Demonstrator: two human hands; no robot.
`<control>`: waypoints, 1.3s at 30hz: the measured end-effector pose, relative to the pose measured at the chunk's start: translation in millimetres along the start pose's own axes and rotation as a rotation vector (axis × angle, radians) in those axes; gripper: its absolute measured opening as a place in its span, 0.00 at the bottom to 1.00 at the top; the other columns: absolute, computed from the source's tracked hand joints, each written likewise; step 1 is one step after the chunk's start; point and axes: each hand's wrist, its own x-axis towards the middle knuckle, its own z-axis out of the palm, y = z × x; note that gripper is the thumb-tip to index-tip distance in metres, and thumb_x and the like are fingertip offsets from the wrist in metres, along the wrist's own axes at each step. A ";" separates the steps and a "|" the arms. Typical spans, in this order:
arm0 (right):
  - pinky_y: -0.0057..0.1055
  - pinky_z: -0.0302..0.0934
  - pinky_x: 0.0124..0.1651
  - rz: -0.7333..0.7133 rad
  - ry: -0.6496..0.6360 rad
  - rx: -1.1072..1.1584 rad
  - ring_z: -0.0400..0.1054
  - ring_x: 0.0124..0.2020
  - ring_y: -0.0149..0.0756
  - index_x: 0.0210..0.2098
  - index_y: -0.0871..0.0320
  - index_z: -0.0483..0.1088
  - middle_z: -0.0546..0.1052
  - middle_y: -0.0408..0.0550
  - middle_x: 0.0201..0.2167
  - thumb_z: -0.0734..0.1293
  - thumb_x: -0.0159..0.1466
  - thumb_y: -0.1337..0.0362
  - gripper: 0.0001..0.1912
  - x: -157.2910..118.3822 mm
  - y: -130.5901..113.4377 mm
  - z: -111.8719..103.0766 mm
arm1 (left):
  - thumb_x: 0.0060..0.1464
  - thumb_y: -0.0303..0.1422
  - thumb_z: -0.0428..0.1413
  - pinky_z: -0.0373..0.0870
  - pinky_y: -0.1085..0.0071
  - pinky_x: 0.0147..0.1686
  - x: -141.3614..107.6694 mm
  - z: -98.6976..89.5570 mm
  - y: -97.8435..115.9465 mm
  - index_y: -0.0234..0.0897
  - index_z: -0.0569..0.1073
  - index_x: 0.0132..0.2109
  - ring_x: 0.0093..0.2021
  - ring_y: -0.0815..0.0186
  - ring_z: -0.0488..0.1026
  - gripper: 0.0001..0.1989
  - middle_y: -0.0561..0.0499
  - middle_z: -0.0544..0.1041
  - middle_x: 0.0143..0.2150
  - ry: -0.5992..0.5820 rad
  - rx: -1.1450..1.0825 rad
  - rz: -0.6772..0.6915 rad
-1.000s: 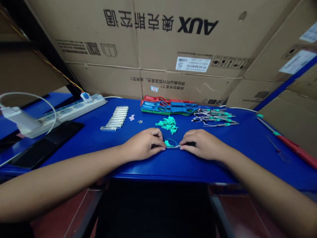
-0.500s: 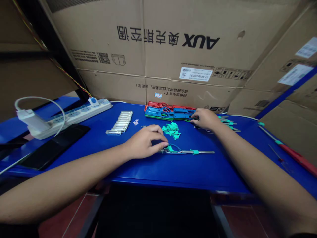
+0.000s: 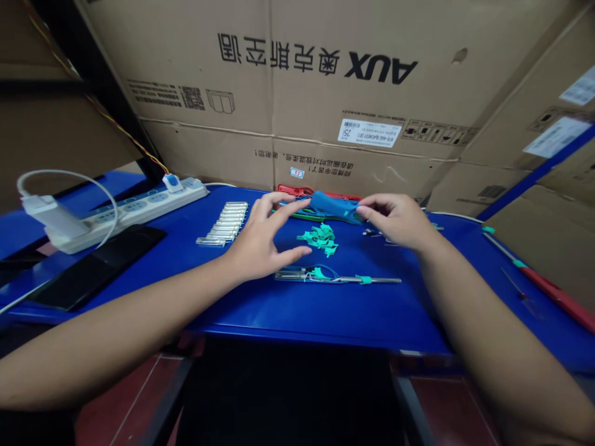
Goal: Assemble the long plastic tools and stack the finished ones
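- The surface [image 3: 288, 316] is blue, its front edge running across below both hands.
- On it, nearest, lies the assembly [image 3: 320, 277]: a blue half-shell holding wires and a green bit, with a metal rod [image 3: 385, 280] reaching out to the right through a green collar [image 3: 366, 280].
- The left hand [image 3: 260, 244] hangs just above the assembly's left end, thumb and fingers spread wide, with nothing in its grasp; whether a fingertip touches the blue shell, I cannot tell.
- To the left lies a black slab [image 3: 95, 263]; at the far right, a red-handled tool [image 3: 558, 291].
- Beyond the assembly, between the hands, sits a loose pile of green clips [image 3: 320, 238].
- Clear tubes [image 3: 227, 223] lie in a row to the left of them.
- The right hand [image 3: 395, 220] is nearly closed, pinching the right end of the blue shell [image 3: 332, 204], which is tilted in front of the red handles [image 3: 295, 190].
- Behind everything stands a carton [image 3: 209, 145].
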 end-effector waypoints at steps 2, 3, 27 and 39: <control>0.31 0.63 0.35 -0.043 -0.144 0.120 0.72 0.32 0.36 0.36 0.57 0.79 0.81 0.46 0.31 0.65 0.65 0.54 0.15 -10.1 -22.9 9.6 | 0.50 0.47 0.66 0.61 0.50 0.61 0.2 -0.8 0.6 0.41 0.64 0.67 0.61 0.51 0.63 0.40 0.39 0.64 0.63 -0.059 0.046 0.059; 0.30 0.63 0.35 -0.058 -0.213 0.144 0.72 0.32 0.35 0.36 0.57 0.79 0.81 0.45 0.31 0.65 0.65 0.55 0.14 -14.5 -31.5 15.9 | 0.50 0.47 0.66 0.62 0.50 0.59 0.3 -1.1 0.4 0.42 0.67 0.65 0.58 0.52 0.66 0.37 0.40 0.68 0.61 -0.111 0.052 0.093; 0.36 0.66 0.50 -0.362 -0.334 0.292 0.73 0.46 0.39 0.51 0.56 0.75 0.80 0.50 0.46 0.73 0.61 0.57 0.20 -32.4 -42.3 41.4 | 0.63 0.30 0.53 0.68 0.69 0.36 7.1 -14.7 -17.6 0.45 0.78 0.52 0.34 0.66 0.72 0.14 0.50 0.79 0.34 -0.244 -0.063 0.424; 0.36 0.65 0.46 -0.259 -0.432 0.103 0.69 0.41 0.37 0.46 0.56 0.78 0.74 0.48 0.40 0.75 0.57 0.58 0.19 -33.6 -36.4 58.7 | 0.61 0.29 0.53 0.71 0.71 0.41 15.6 -36.6 -47.7 0.39 0.77 0.55 0.40 0.66 0.76 0.17 0.47 0.79 0.42 -0.406 -0.219 0.243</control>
